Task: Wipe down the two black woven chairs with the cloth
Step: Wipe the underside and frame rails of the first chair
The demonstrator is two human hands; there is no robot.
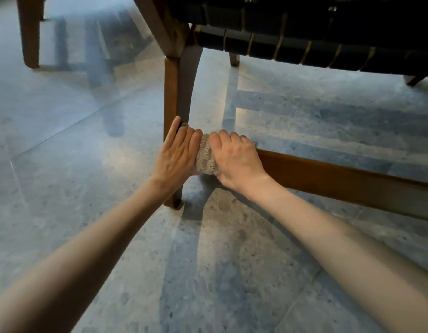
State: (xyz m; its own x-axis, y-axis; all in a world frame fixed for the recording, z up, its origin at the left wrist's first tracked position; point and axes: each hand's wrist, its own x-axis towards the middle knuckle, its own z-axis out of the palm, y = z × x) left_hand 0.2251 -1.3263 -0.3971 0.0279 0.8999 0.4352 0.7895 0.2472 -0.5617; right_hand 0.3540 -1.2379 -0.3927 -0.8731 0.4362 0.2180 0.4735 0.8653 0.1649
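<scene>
Head view. Shows, from a low viewpoint, the near chair (304,46): black woven seat at top right, wooden frame below. Finds the cloth (207,157), a pale fluffy wad, at the joint where the near leg (175,92) meets the low side rail (340,179), a little above the floor (88,140).

Puts the right grip (237,159) over the wad, fingers curled and closed on it, pressing it onto the rail's left end. Bunched this way, probably, to wrap the narrow wood and rub into the corner.

Lays the left grip (181,150) flat against the leg, fingers straight, clasping nothing, its edge touching the cloth. Placed there, at a guess, to brace the chair against the push of the wiping.

Keeps both forearms stretched forward and low, which fits frame work near the floor rather than seat work.

Counted:
- Two grips, one cloth, one rail.
- Three legs of the near chair in sight: the near one, a short stub (234,59) far under the seat, and a tip (414,80) at far right.
- One more wooden leg (30,32) at far left, judged to belong to the second chair, its seat out of frame.
- Woven straps too dark and blurred to count.
</scene>
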